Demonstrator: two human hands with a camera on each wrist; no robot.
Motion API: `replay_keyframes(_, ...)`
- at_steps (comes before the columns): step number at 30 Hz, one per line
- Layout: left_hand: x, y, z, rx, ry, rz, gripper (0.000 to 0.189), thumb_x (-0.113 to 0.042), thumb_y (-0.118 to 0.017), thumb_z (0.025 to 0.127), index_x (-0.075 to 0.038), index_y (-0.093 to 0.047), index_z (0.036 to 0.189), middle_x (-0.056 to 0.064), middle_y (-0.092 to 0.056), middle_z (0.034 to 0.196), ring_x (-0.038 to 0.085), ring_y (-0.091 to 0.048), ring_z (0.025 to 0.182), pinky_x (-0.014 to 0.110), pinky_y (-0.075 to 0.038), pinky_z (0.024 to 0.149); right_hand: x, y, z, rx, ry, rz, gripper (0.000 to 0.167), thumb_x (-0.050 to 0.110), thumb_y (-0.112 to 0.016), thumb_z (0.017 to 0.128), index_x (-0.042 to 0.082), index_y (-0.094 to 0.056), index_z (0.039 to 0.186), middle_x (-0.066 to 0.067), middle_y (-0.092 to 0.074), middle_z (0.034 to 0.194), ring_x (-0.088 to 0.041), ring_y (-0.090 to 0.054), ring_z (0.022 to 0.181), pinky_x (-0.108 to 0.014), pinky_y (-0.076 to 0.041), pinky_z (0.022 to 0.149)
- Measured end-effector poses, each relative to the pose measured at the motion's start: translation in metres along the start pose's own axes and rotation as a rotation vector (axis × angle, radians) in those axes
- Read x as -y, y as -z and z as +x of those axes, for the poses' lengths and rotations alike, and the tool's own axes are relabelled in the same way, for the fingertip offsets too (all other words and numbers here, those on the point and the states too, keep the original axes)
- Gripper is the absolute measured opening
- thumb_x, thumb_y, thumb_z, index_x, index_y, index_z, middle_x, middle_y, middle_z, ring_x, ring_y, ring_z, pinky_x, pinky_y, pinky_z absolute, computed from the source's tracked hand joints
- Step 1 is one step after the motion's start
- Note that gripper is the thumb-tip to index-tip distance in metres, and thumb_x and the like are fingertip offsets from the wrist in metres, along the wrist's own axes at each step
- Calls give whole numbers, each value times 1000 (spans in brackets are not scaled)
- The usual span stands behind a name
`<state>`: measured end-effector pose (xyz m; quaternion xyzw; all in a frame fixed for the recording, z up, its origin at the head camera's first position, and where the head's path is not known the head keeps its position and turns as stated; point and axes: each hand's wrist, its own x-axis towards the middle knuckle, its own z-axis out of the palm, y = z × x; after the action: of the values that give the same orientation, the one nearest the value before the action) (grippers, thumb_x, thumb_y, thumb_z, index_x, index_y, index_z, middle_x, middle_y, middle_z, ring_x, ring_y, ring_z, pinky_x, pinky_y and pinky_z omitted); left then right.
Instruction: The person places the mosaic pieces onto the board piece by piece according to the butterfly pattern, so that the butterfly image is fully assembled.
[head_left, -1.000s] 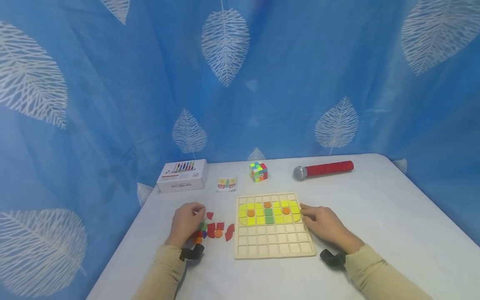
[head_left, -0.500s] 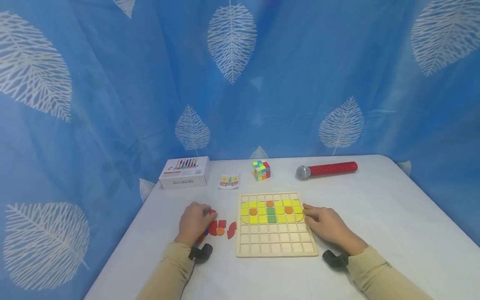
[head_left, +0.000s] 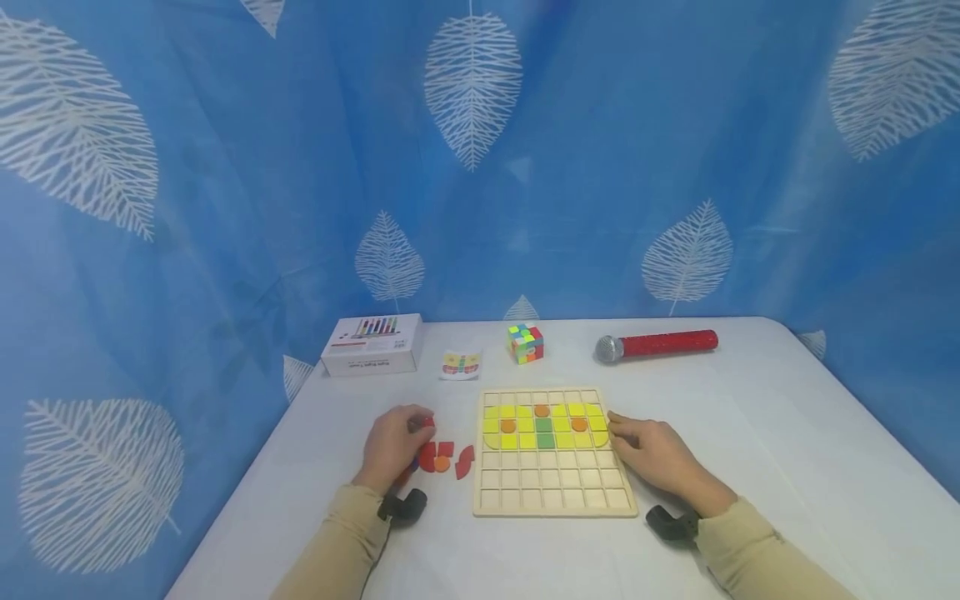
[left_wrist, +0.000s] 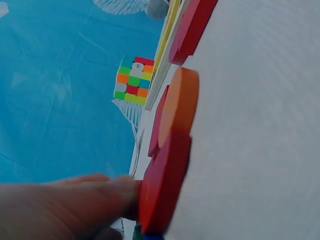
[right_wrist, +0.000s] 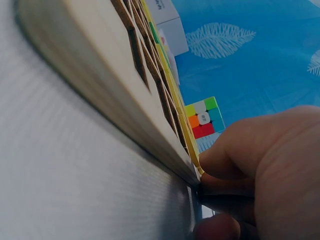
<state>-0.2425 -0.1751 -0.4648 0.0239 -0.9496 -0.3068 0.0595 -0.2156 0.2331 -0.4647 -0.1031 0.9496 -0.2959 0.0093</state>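
Note:
My left hand [head_left: 392, 443] is among loose coloured pieces, with thumb and forefinger pinching a small red quarter-round tile [head_left: 428, 422]. In the left wrist view the fingertips overlap a nearer red tile [left_wrist: 165, 185], beside an orange disc [left_wrist: 181, 105]. Part of the pile is hidden under the hand. My right hand [head_left: 654, 450] holds the right edge of the wooden grid board [head_left: 551, 500], thumb and fingers at the rim. Yellow tiles [head_left: 507, 442], two green squares [head_left: 543, 425] and orange discs [head_left: 579, 425] sit in the board's upper cells; its lower rows are bare.
Two red curved tiles [head_left: 465, 461] lie just left of the board. Behind stand a white box [head_left: 372, 346], a picture card [head_left: 460, 365], a puzzle cube [head_left: 526, 343] and a red microphone [head_left: 660, 344]. A blue leaf-print curtain [head_left: 585, 167] hangs behind the table.
My left hand has moved slightly right and onto the red quarter-round tile, which lay loose on the cloth before. My right hand stays at the board's edge. The whole view has shifted slightly.

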Motion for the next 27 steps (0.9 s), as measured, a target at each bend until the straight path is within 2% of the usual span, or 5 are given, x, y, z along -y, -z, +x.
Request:
replay_keyframes(7, -13, 3, -8, -11, -21, -159, 23, -22, -79, 91, -20, -77, 114, -2, -74, 113, 19, -67, 104, 41, -58, 91, 2, 1, -2, -7, -5, -3, 41, 23, -63, 100, 3, -66, 135, -14, -56, 150, -45, -48, 140, -63, -39, 111)
replay_keyframes(11, -26, 2, -20, 82, -92, -220, 22, -23, -81, 89, -20, -78, 111, -6, -73, 105, 16, -66, 93, 33, -59, 81, 3, 1, -3, -2, -10, 1, 41, 23, -63, 100, 3, -66, 136, -14, -55, 150, -45, -47, 140, -63, -39, 111)
replay_keyframes(15, -38, -5, -30, 197, -179, -232, 19, -25, -80, 89, -19, -78, 108, -8, -72, 94, 14, -65, 84, 29, -57, 74, 4, 1, -3, 8, -21, 1, 42, 24, -63, 101, 5, -65, 137, -13, -54, 151, -45, -46, 142, -63, -38, 112)
replay_keyframes(18, -42, -13, -33, 243, -229, -221, 18, -26, -81, 89, -20, -79, 106, -10, -71, 91, 11, -64, 80, 28, -55, 72, 3, 2, -2, 7, -20, 1, 42, 25, -63, 101, 5, -65, 138, -13, -54, 152, -45, -46, 142, -63, -38, 112)
replay_keyframes(27, -48, -29, -35, 233, -295, -153, 20, -25, -82, 87, -21, -80, 107, -10, -73, 103, 9, -62, 90, 29, -55, 82, 2, 2, -1, 9, -13, 8, 42, 25, -62, 101, 4, -64, 137, -14, -54, 152, -45, -46, 141, -63, -38, 112)
